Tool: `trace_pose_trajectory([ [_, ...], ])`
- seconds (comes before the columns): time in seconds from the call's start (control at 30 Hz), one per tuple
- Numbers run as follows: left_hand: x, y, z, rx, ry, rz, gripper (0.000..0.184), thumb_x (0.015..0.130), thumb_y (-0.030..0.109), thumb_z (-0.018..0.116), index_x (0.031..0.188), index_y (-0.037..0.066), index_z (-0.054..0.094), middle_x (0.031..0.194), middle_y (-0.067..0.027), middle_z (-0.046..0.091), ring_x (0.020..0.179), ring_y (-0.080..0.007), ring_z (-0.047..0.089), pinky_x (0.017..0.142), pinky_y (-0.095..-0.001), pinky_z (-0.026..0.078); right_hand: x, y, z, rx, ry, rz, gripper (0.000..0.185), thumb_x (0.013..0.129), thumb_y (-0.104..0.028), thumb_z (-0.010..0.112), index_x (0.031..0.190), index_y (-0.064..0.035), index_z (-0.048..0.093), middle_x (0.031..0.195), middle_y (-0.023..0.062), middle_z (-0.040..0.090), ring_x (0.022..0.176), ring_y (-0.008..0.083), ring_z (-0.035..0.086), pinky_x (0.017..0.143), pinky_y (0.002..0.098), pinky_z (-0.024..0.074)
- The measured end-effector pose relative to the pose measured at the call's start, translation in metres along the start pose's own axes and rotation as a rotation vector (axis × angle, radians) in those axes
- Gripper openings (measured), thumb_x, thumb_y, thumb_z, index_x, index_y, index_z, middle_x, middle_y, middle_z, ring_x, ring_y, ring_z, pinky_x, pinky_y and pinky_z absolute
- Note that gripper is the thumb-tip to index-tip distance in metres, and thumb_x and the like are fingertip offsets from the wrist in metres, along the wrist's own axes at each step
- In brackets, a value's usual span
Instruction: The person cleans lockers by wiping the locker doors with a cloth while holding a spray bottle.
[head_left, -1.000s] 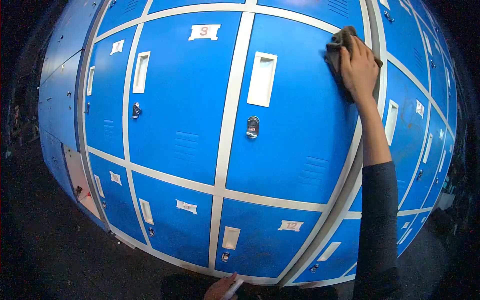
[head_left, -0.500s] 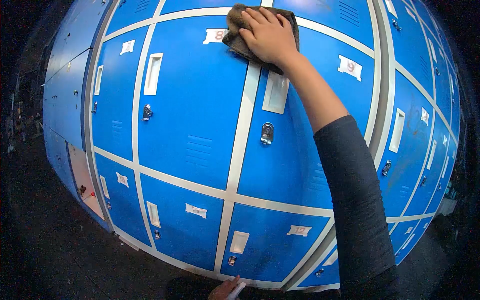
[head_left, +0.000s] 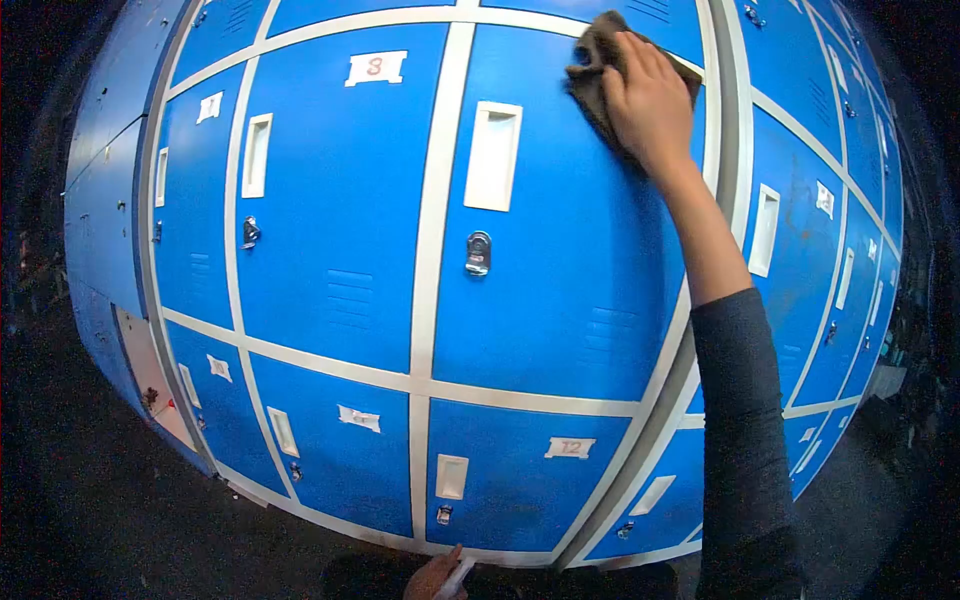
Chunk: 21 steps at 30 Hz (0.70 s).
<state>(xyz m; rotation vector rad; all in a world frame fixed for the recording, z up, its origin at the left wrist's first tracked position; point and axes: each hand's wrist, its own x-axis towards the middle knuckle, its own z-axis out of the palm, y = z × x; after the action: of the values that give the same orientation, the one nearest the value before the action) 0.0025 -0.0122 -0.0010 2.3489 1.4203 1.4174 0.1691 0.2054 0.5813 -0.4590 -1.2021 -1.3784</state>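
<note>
My right hand (head_left: pixel 650 110) presses a dark olive-brown cloth (head_left: pixel 597 70) against the upper part of a blue locker door (head_left: pixel 560 300), its fingers spread over the fabric. Hand and cloth hide the number label at that spot. This door has a white recessed handle (head_left: pixel 493 155) and a metal lock (head_left: pixel 478 254) on its left side. Low at the bottom edge, my left hand (head_left: pixel 432 578) is partly in view, closed around a slim white object (head_left: pixel 457 578) whose kind I cannot make out.
Doors labelled 8 (head_left: pixel 375 68) and 12 (head_left: pixel 569 447) adjoin this one, with white frame strips between. Locks and handles jut from several doors. More lockers stand right (head_left: pixel 800 270) and left (head_left: pixel 110 220); a low compartment (head_left: pixel 155 380) at left stands open. The floor (head_left: pixel 240 545) is dark.
My right hand has slid the cloth rightward from the strip between doors 8 and 9 onto the upper right of door 9. The view has shifted right. My left hand stays low with the white object.
</note>
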Motion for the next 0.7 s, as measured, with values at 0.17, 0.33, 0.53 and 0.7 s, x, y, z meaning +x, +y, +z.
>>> trace_pose_trajectory([
  [0.17,0.010,0.010,-0.005,-0.052,0.002,0.067,0.064,0.076,0.015,0.062,0.133,0.005,0.037,0.131,-0.0199,0.042,0.115,-0.0391,0.045,0.091,-0.0434,0.041,-0.017,0.056,-0.014,-0.053,0.029,0.051,0.044,0.084,-0.032,0.045,0.120,-0.0087,0.051,0.124,0.0088,0.052,0.113,0.0278,0.048,0.094,0.0365,0.0390],
  [0.33,0.005,0.004,-0.004,0.064,-0.021,0.091,0.060,0.076,0.014,0.061,0.132,0.006,0.040,0.134,-0.0174,0.040,0.116,-0.0384,0.044,0.092,-0.0436,0.040,-0.007,0.021,-0.005,-0.116,-0.025,0.301,0.048,0.083,-0.035,0.041,0.123,-0.0098,0.049,0.129,0.0067,0.048,0.120,0.0251,0.042,0.099,0.0453,0.0314],
  [0.53,0.001,-0.009,-0.006,-0.098,0.043,0.059,0.055,0.077,0.013,0.060,0.129,0.005,0.044,0.134,-0.0188,0.039,0.116,-0.0383,0.044,0.093,-0.0439,0.040,0.027,-0.080,0.024,-0.019,0.021,-0.018,0.043,0.085,-0.033,0.044,0.123,-0.0136,0.050,0.125,0.0062,0.051,0.117,0.0261,0.045,0.097,0.0392,0.0351],
  [0.7,0.002,-0.006,-0.007,-0.039,0.050,0.099,0.055,0.076,0.011,0.059,0.129,0.005,0.044,0.132,-0.0190,0.041,0.114,-0.0387,0.046,0.092,-0.0446,0.040,0.054,-0.152,0.047,0.213,-0.011,-0.111,0.046,0.084,-0.032,0.043,0.119,-0.0038,0.051,0.127,0.0086,0.050,0.121,0.0248,0.040,0.101,0.0421,0.0280],
])
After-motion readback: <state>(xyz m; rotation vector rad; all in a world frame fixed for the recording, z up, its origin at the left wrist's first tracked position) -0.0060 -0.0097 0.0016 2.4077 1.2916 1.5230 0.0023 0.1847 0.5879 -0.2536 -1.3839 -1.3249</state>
